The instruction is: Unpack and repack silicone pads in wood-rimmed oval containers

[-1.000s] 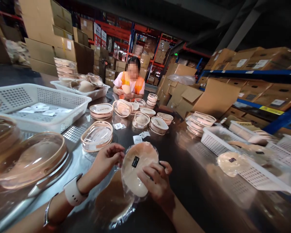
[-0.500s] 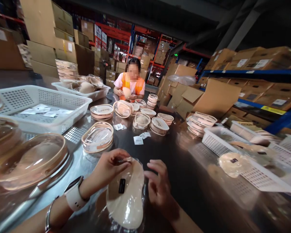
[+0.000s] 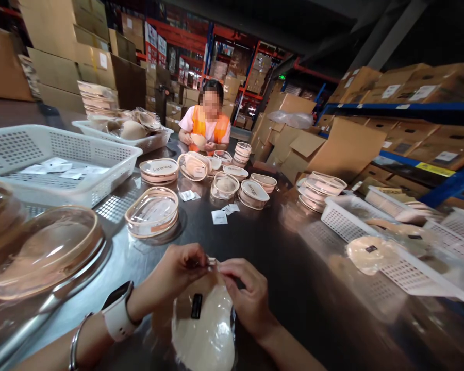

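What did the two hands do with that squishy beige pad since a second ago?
The beige pad in its clear wrap went from raised and upright to lying low. The right hand let go of its face and joined the left hand, pinching the wrap's top edge. The clear cases and white basket stayed put.

A pale beige, teardrop-shaped silicone pad (image 3: 204,330) sealed in a clear plastic bag lies flat near the tabletop's front edge, narrow end pointing away. A small black label sits on its upper left. The bag's top edge, possibly a seal strip, is pinched up.
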`<state>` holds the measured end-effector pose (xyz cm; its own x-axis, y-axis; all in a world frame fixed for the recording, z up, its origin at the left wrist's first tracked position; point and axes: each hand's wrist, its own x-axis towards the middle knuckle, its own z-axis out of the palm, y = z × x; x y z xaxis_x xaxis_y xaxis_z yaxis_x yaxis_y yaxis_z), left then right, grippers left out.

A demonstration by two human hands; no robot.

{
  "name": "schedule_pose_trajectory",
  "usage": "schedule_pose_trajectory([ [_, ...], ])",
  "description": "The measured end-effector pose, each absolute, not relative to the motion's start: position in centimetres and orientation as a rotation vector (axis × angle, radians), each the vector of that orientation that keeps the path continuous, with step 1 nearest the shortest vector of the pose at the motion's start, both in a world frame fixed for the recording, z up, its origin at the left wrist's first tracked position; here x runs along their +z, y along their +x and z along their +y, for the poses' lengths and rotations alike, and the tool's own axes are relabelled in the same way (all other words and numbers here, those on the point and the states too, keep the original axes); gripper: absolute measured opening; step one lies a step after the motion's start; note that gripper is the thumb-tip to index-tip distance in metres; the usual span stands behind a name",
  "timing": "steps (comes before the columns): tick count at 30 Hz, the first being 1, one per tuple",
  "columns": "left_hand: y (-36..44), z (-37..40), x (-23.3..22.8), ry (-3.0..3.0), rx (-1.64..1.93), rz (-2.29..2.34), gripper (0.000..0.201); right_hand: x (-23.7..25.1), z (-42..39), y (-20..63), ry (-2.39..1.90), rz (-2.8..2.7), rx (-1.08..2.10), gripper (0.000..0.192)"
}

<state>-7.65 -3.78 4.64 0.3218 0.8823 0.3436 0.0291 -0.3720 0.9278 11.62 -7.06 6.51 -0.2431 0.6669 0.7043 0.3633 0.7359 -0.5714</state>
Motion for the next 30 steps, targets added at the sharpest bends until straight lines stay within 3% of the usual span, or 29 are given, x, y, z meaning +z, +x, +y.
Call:
schedule_pose_trajectory([
  [5,-7.3,-3.8,5.1,1.404,1.148,0.747,0.010,6.8,-7.0,11.8,-0.813,-1.898,0.377,0.014],
  [19,-7.0,-3.7,5.0,1.303,1.180,0.745,0.022,7.4,-7.1,11.4,-0.772,-1.890,0.115,0.017],
  [30,-7.4,-4.3,6.0,1.667,1.109,0.935,0.017,6.5,-7.0,11.7,-0.826,-1.877,0.369,0.013],
])
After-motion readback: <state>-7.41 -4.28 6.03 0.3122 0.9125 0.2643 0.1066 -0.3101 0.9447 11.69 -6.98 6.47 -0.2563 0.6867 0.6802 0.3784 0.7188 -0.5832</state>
